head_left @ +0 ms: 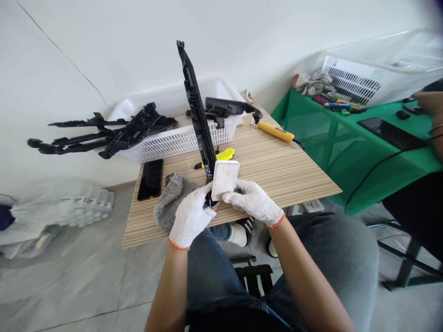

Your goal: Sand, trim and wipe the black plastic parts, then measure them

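My left hand [194, 213], in a white knit glove with an orange cuff, grips the lower end of a long black plastic trim piece [198, 115]. The piece stands up at a slant over the table. Closed on a flat white rectangular block [224, 179] is my right hand [254, 200], gloved the same way. The block lies against or just in front of the trim's lower end; whether they touch I cannot tell. A grey cloth [175, 198] lies beside my left hand. Behind the trim is a yellow utility knife [221, 156].
A white basket [180, 142] with several black plastic parts [138, 127] stands at the table's back. A black phone [151, 180] lies left; a yellow-handled corded tool [275, 132] lies right. At the green-covered table [321, 124], another person's arm [434, 115] shows.
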Available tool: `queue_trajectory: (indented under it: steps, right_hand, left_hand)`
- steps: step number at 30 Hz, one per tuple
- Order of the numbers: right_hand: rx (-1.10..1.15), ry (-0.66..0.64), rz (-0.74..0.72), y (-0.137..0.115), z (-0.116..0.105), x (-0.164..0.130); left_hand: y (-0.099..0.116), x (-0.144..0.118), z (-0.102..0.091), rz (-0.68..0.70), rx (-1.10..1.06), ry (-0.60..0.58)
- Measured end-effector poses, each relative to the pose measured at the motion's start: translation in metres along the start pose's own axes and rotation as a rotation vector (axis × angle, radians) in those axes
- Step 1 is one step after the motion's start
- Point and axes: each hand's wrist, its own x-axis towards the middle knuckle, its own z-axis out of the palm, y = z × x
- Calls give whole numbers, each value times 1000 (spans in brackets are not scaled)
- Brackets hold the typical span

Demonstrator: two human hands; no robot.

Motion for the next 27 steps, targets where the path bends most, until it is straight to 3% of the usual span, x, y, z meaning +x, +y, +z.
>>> queue_trajectory:
  steps: [3, 11, 21, 27]
  right_hand:
    - [-45, -46, -11, 2, 0, 0]
    - [-122, 72, -16, 2, 3, 0]
    - [21, -107, 5, 2, 0, 1]
    - [-5, -94, -6, 3, -2, 0]
  left_hand:
    - [1, 0, 0, -15, 0, 1]
    - [1, 0, 0, -1, -3, 22]
    - [2, 0, -2, -26, -5, -17]
    - [2, -1, -2, -15, -12, -16]
